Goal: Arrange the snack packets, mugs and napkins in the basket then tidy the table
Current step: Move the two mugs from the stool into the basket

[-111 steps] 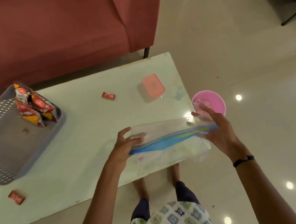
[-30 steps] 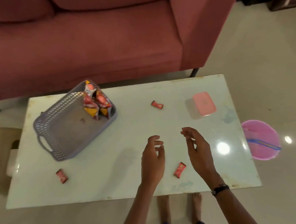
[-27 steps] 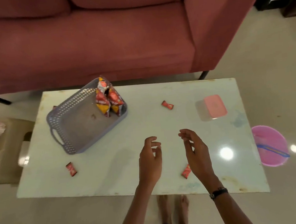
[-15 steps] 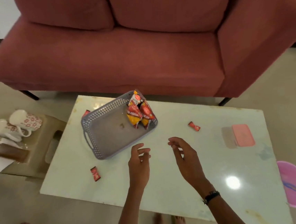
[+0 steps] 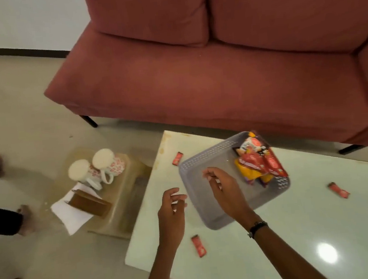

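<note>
Both hands, left hand point(image 5: 171, 210) and right hand point(image 5: 224, 187), hung loose and held nothing, over the basket point(image 5: 197, 196) near the tabletop point(image 5: 299, 229) edge.

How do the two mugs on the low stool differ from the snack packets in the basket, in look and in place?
The two mugs are white with a red flower print; the snack packets are red and orange. The mugs lie on their sides on the low stool beside the table; the packets lean against one end wall of the grey basket on it. Neither hand touches either.
</note>
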Tool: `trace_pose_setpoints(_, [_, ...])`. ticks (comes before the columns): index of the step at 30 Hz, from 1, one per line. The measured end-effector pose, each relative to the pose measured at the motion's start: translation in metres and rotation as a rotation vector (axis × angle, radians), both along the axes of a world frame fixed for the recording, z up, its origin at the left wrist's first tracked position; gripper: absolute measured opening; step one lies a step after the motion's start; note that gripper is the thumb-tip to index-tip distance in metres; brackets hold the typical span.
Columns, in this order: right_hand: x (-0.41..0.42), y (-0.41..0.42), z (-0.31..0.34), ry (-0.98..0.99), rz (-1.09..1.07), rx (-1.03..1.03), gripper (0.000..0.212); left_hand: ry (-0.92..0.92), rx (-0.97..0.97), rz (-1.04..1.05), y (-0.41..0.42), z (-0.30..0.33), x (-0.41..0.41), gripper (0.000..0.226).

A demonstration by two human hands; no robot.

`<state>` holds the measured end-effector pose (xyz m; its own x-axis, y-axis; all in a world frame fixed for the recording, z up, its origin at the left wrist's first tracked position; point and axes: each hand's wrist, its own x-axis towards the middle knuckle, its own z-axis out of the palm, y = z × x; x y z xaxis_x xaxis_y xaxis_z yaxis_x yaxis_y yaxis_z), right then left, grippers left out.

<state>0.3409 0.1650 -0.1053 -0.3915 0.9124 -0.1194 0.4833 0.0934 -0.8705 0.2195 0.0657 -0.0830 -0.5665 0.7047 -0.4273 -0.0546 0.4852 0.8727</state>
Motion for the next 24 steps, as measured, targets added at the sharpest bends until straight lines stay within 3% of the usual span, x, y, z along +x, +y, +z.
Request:
trace_pose_setpoints(6, [-0.157, -0.002, -0.053, 0.009, 0.16, -0.077, 0.027, 0.12, -0.06, 0.165, -0.01, -0.035, -0.137, 0.02])
trace_pose_setpoints(11, [-0.263, -0.036, -0.09, -0.026, 0.33, -0.268, 0.029, 0.176, -0.115, 0.36, -0.021, -0.065, -0.209, 0.017])
trace_pose_setpoints(16, [-0.329, -0.055, -0.109, 0.081, 0.179, -0.418, 0.037, 0.192, -0.119, 0.468, -0.013, -0.081, -0.253, 0.02])
trace_pose_setpoints(19, [-0.348, -0.057, -0.117, 0.177, 0.132, -0.463, 0.031, 0.17, -0.142, 0.441, -0.005, -0.085, -0.265, 0.01])
trace_pose_setpoints(24, [-0.356, -0.056, -0.124, 0.183, 0.057, -0.398, 0.014, 0.068, -0.224, 0.453, 0.006, -0.093, -0.273, 0.035])
